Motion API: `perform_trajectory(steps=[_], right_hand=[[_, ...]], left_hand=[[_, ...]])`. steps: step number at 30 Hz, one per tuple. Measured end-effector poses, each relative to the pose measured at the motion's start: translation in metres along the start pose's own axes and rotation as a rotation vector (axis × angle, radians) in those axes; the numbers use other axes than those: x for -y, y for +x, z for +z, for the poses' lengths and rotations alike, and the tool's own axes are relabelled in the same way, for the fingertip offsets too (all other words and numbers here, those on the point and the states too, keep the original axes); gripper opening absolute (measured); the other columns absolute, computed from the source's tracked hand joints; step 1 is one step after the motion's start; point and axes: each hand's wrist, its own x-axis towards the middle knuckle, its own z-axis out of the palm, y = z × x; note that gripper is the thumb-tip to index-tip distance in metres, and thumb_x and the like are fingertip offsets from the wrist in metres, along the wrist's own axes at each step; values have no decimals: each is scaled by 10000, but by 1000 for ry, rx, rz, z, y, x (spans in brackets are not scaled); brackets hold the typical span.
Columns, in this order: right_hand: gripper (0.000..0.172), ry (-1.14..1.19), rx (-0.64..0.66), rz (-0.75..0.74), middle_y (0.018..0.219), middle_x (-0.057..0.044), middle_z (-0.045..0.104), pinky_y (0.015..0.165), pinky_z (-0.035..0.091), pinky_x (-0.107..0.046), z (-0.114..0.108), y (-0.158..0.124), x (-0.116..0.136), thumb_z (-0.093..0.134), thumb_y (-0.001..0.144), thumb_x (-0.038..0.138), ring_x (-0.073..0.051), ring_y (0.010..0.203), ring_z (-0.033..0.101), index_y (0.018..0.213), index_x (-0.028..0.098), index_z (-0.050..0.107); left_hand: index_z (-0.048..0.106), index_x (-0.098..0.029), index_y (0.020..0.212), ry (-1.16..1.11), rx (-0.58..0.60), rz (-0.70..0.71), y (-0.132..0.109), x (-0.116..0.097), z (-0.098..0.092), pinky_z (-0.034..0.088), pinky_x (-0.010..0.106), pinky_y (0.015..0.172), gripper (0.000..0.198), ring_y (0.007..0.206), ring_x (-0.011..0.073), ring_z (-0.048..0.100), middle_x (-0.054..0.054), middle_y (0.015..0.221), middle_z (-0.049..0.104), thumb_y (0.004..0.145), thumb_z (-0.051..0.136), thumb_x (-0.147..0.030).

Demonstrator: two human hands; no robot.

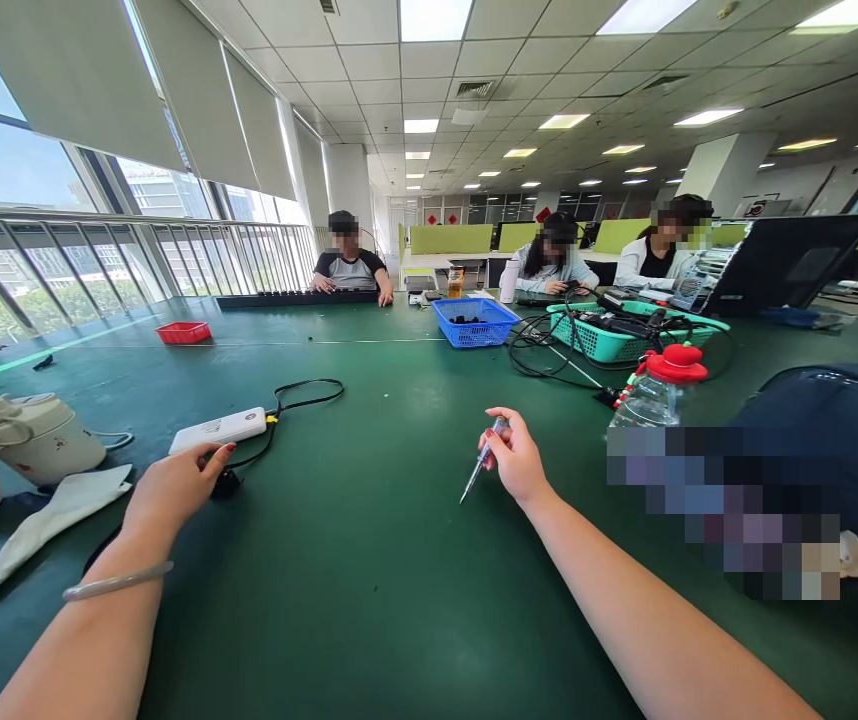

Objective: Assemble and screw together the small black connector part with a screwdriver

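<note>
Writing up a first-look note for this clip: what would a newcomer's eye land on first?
First the right hand, at the centre of the green table, pinching a slim screwdriver tip-down. Next the left hand, open beside a white power bank with a black cable at near left. Beyond them, a blue basket and a teal basket holding cables stand farther up the table.

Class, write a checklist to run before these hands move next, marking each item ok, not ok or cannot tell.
1. The right hand grips the screwdriver: ok.
2. Its tip is clear of the black cable: ok.
3. That cable sits in the white power bank: ok.
4. The left hand grips the small black part: cannot tell.
5. The water bottle is capped: ok.
</note>
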Motion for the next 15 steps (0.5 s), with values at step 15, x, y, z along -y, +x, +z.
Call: perform_trajectory(steps=[15], right_hand=[[370,-8,4,0,639,63,590,480,432,-280,0,0,0,581,785,410,-104,444,484,1095,232,489]], left_hand=[[705,-203,1117,131,131,-26,3,-6,5,492,370,709,569,960,333,668,149,1058,736,898,352,-592]])
